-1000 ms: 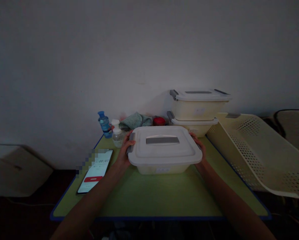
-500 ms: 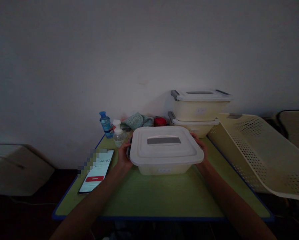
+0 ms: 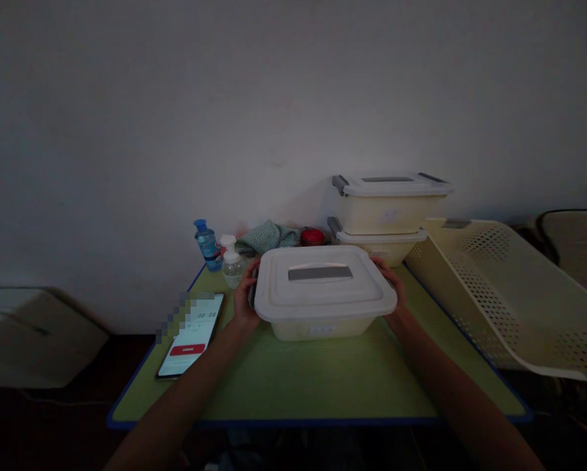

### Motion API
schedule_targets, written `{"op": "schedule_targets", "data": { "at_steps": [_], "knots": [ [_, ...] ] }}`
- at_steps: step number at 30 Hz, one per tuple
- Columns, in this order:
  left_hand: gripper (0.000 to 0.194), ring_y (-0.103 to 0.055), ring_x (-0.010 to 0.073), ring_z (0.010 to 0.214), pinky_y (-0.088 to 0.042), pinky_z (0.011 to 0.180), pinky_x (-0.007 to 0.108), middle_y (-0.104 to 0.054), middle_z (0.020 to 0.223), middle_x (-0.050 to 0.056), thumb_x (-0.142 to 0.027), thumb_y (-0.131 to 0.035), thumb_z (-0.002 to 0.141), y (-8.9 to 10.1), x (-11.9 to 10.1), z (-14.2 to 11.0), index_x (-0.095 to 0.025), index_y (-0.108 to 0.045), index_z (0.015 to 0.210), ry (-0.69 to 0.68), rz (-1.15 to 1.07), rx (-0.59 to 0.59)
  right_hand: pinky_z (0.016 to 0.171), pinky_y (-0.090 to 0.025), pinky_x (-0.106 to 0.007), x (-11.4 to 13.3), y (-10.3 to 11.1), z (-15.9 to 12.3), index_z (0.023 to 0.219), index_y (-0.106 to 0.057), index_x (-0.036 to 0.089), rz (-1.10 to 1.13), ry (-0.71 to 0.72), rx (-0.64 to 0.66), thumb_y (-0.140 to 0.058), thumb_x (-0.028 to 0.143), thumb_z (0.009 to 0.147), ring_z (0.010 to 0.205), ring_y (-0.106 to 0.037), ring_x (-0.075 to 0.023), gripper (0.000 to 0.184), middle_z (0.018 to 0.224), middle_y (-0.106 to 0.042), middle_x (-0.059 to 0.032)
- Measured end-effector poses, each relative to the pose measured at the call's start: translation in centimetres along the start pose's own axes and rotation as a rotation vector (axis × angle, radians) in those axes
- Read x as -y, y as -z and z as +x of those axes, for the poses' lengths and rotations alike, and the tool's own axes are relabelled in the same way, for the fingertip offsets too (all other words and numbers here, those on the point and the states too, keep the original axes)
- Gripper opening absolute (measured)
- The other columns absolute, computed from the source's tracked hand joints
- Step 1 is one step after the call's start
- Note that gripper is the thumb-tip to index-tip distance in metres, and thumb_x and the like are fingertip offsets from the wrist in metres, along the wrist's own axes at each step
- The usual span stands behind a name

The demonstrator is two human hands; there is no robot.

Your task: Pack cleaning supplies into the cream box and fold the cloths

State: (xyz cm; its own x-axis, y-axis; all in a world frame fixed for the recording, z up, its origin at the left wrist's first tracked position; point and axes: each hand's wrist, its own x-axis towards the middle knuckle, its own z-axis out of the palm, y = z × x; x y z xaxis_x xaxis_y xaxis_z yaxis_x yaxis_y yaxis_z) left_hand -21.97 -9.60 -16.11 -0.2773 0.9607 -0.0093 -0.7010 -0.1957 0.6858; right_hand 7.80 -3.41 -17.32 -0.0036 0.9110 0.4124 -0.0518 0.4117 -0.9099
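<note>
A cream storage box with a white lid and a grey strip on top sits on the green table. My left hand grips its left end, by the grey side latch. At the opposite end, my right hand is closed around the box's right side; most of its fingers are hidden behind the lid. The lid lies level on the box.
Left of the box are a phone showing a timer, a pump bottle and a blue bottle. Behind it lie a cloth and a red item. Two stacked boxes and a perforated basket stand right.
The box and both hands stay in nearly the same place. My view has shifted slightly, and the phone timer went from 00:07 to 00:08.
</note>
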Motion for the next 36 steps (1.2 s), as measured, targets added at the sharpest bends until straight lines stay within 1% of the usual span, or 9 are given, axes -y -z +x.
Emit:
{"op": "schedule_targets", "data": {
  "at_steps": [6, 9, 11, 14, 20, 24, 28, 31, 36],
  "knots": [
    [0.037, -0.055, 0.0155, 0.105, -0.044, 0.081, 0.021, -0.064, 0.107, -0.003, -0.012, -0.057, 0.059, -0.2, -0.3, -0.3, -0.024, -0.064, 0.093, -0.129, 0.104, 0.007, 0.096, -0.041, -0.038, 0.9, -0.7, -0.1, 0.087, -0.060, 0.028, 0.190, -0.019, -0.051, -0.050, 0.030, 0.062, 0.112, -0.052, -0.0214, 0.028, 0.112, -0.063, 0.0039],
    [0.042, -0.047, 0.0195, 0.117, -0.040, 0.093, 0.028, -0.056, 0.123, 0.001, -0.017, -0.060, 0.063, 0.4, -0.9, -0.5, -0.024, -0.062, 0.104, -0.182, 0.285, 0.060, 0.095, -0.041, -0.038, 1.4, -0.5, -0.3, 0.087, -0.060, 0.029, 0.186, -0.032, -0.065, -0.055, 0.029, 0.062, 0.110, -0.054, -0.0208, 0.026, 0.111, -0.063, 0.0034],
    [0.045, -0.043, 0.0212, 0.122, -0.034, 0.100, 0.033, -0.053, 0.128, 0.003, -0.020, -0.062, 0.065, 0.8, -1.5, -0.5, -0.024, -0.060, 0.110, -0.203, 0.415, 0.071, 0.094, -0.042, -0.038, 1.7, -0.2, -0.5, 0.085, -0.060, 0.028, 0.157, -0.039, -0.077, -0.059, 0.028, 0.062, 0.108, -0.055, -0.0205, 0.024, 0.111, -0.063, 0.0021],
    [0.043, -0.043, 0.0218, 0.122, -0.030, 0.104, 0.037, -0.055, 0.125, 0.004, -0.021, -0.063, 0.065, 0.9, -2.6, -0.6, -0.022, -0.062, 0.108, -0.282, 0.614, 0.085, 0.091, -0.043, -0.038, 2.2, 0.4, -0.5, 0.081, -0.060, 0.026, 0.083, -0.048, -0.092, -0.065, 0.029, 0.061, 0.103, -0.057, -0.0205, 0.020, 0.108, -0.063, -0.0002],
    [0.030, -0.055, 0.0245, 0.108, -0.032, 0.102, 0.040, -0.067, 0.106, 0.006, -0.022, -0.064, 0.066, 0.0, -4.4, -1.2, -0.018, -0.069, 0.095, -0.432, 0.975, 0.098, 0.089, -0.043, -0.041, 4.3, 1.4, -0.8, 0.078, -0.064, 0.022, -0.139, -0.029, -0.124, -0.072, 0.036, 0.058, 0.095, -0.058, -0.0226, 0.026, 0.103, -0.064, -0.0034],
    [0.026, -0.055, 0.0235, 0.107, -0.032, 0.103, 0.039, -0.067, 0.105, 0.005, -0.026, -0.063, 0.071, 0.0, -5.0, -3.2, -0.021, -0.069, 0.095, -0.449, 0.950, 0.117, 0.096, -0.038, -0.044, 6.6, 2.2, -2.7, 0.086, -0.066, 0.022, -0.257, 0.002, -0.110, -0.065, 0.043, 0.068, 0.100, -0.057, -0.0247, 0.028, 0.099, -0.066, -0.0042],
    [0.030, -0.052, 0.0241, 0.112, -0.027, 0.105, 0.038, -0.065, 0.110, 0.004, -0.029, -0.068, 0.067, 0.5, -5.2, -5.4, -0.022, -0.069, 0.097, -0.403, 0.922, 0.142, 0.099, -0.036, -0.046, 8.2, 2.8, -5.1, 0.105, -0.064, 0.026, -0.474, 0.034, 0.020, -0.052, 0.050, 0.079, 0.107, -0.055, -0.0260, 0.038, 0.111, -0.064, -0.0032],
    [0.037, -0.050, 0.0246, 0.114, -0.025, 0.106, 0.039, -0.063, 0.113, 0.004, -0.029, -0.072, 0.063, 1.0, -5.3, -6.2, -0.023, -0.068, 0.100, -0.379, 0.990, 0.161, 0.101, -0.035, -0.048, 8.8, 2.9, -6.1, 0.110, -0.062, 0.027, -0.554, 0.055, 0.077, -0.053, 0.052, 0.077, 0.111, -0.054, -0.0274, 0.042, 0.114, -0.062, -0.0017],
    [0.047, -0.051, 0.0261, 0.113, -0.026, 0.105, 0.040, -0.061, 0.116, 0.005, -0.032, -0.075, 0.058, 1.3, -5.1, -6.3, -0.024, -0.066, 0.103, -0.399, 1.102, 0.170, 0.101, -0.036, -0.048, 8.8, 2.5, -6.5, 0.109, -0.063, 0.027, -0.617, 0.106, 0.107, -0.059, 0.047, 0.073, 0.111, -0.053, -0.0284, 0.042, 0.116, -0.061, -0.0017]
  ]
}}
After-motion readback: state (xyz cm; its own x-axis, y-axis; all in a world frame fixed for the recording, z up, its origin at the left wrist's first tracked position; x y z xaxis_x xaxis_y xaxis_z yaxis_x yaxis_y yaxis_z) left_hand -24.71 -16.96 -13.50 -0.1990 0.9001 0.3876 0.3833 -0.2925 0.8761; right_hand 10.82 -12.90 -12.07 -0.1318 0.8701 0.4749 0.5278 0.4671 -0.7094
